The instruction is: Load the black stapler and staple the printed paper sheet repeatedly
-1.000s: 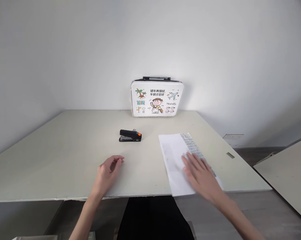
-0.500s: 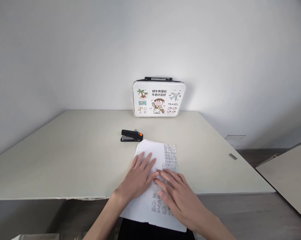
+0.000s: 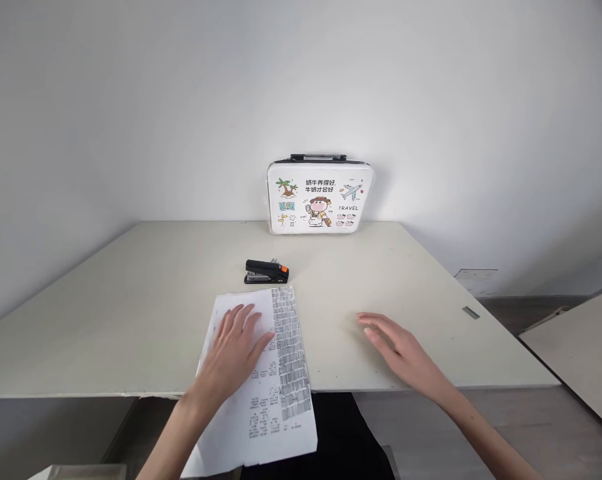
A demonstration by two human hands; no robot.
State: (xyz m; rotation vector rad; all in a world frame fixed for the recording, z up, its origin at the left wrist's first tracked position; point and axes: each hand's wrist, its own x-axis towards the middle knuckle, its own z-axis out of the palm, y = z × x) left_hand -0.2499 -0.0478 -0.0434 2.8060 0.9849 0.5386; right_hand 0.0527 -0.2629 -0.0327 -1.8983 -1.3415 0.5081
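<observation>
Printed sheets of paper point(image 3: 293, 373) lie at the table's front edge, their lower part sticking out over it. A dark, dense block of print runs down their right side. My left hand point(image 3: 235, 347) rests on the paper with its fingers spread. To the right, my right hand point(image 3: 401, 350) is apart from the paper, over the table; its fingers are stretched out and nothing is in them. Just beyond the paper's far edge sits a black stapler point(image 3: 265, 271) with an orange piece at its right end.
A white case point(image 3: 321, 200) with cartoon pictures and a black handle stands upright against the wall at the table's back. The pale table point(image 3: 145, 320) has a small grey slot point(image 3: 471, 313) near its right edge. At far right is another pale panel point(image 3: 581, 353).
The paper has slid left under my left hand, uncovering more of its dark print. My right hand has come off the paper and moved right. The stapler and case stay put.
</observation>
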